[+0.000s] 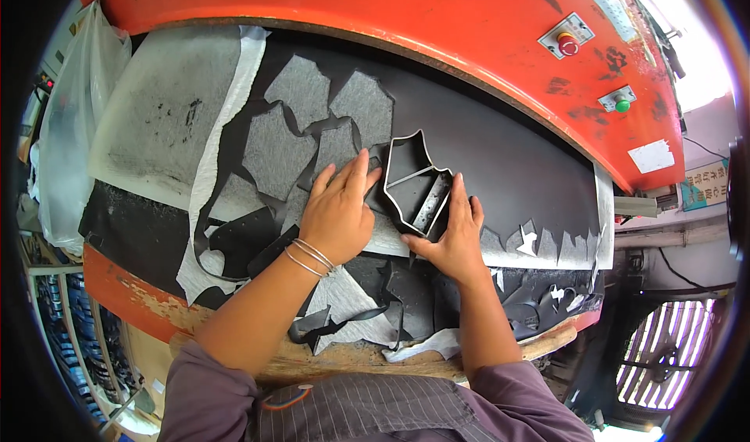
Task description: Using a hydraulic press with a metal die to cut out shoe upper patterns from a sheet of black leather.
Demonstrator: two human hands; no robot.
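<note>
Both hands lie flat and open, the left hand (337,211) and right hand (451,235) pressing on each side of the metal cutting die (412,188) on the black sheet (500,161), so fingers could get cut if it slips.

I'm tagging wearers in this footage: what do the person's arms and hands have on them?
Both hands, left hand and right hand, are bare, no gloves. Thin silver bangles circle the left wrist. Greyish-purple pinstriped sleeves are pushed up to the elbows.
</note>
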